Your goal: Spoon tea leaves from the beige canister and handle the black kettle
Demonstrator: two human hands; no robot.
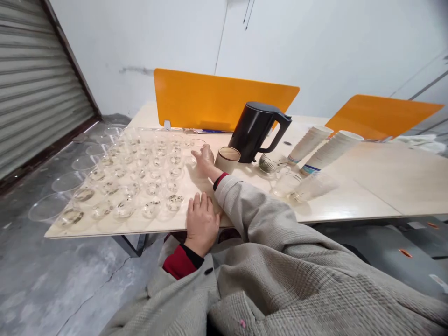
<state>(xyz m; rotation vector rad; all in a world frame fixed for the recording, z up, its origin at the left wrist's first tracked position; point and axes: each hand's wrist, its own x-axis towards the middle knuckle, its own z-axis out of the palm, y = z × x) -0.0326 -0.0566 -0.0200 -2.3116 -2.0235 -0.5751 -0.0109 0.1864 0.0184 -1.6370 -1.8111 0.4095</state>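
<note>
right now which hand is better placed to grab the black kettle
The right hand, likely. It is stretched out over the table among the clear cups, close to the brown cup beside the black kettle. The left hand rests flat at the near table edge, farther away.

One black electric kettle [257,130] stands just beyond the right hand [204,158]. Beside that hand sits one brown paper cup [227,159]. Two stacks of paper cups [324,147] lie further right. Two orange dividers [220,100] stand behind. Clear plastic cups [140,175] left of both hands: too many to count exactly.
</note>
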